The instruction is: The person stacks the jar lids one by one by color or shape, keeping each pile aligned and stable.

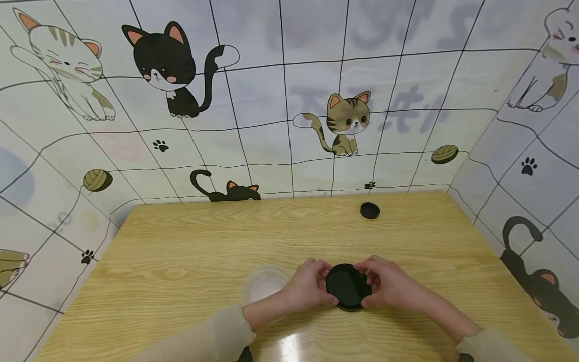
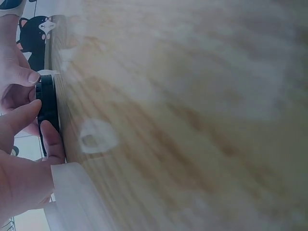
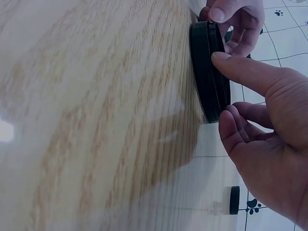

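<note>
A flat, round black case (image 1: 347, 285) lies at the front middle of the wooden table, its glossy top facing up. A seam runs around its side in the right wrist view, setting a rim apart from a thicker body. My left hand (image 1: 305, 286) grips its left edge, thumb at the near side and fingers at the far side. From the right, my right hand (image 1: 391, 284) holds the opposite edge in the same way. Beside my left hand sits a clear round plastic container (image 1: 262, 284), partly hidden by the left forearm.
A small round black cap (image 1: 370, 210) lies near the back edge of the table (image 1: 203, 241), right of the middle. White curtain-like walls (image 1: 271, 100) printed with cats and grid lines enclose the table at the back and both sides.
</note>
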{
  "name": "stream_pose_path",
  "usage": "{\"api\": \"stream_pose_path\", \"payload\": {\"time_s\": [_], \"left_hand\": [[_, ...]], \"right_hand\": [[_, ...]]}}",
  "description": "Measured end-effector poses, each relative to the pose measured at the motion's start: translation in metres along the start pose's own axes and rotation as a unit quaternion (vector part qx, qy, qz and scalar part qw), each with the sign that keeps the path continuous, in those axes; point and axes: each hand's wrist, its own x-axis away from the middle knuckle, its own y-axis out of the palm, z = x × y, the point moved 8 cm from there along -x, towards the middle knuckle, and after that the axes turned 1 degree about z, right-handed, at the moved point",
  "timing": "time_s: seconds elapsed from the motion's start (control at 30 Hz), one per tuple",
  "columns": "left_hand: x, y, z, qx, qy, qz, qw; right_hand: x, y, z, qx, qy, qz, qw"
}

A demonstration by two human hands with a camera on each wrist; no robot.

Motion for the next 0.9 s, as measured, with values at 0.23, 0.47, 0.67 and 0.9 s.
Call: {"api": "stream_pose_path", "payload": {"time_s": [0.23,0.47,0.67,0.9], "left_hand": [[-0.001,0.000,-0.001,-0.018,-0.001,0.004,0.9998],[-0.007,-0.007,0.003,-0.027,0.002,0.001,0.9996],[-0.029,-0.026,0.033,-0.030,0.054,-0.001,0.9981],[-0.081,-0.048,0.070,-0.031,0.116,-0.004,0.9927]], "right_hand": [[0.000,-0.001,-0.001,0.009,-0.008,0.005,0.9999],[0.001,-0.007,0.001,-0.034,0.014,0.016,0.9992],[-0.005,-0.034,0.002,-0.055,0.021,0.061,0.9964],[-0.022,-0.086,0.004,-0.027,0.027,0.126,0.9913]]}}
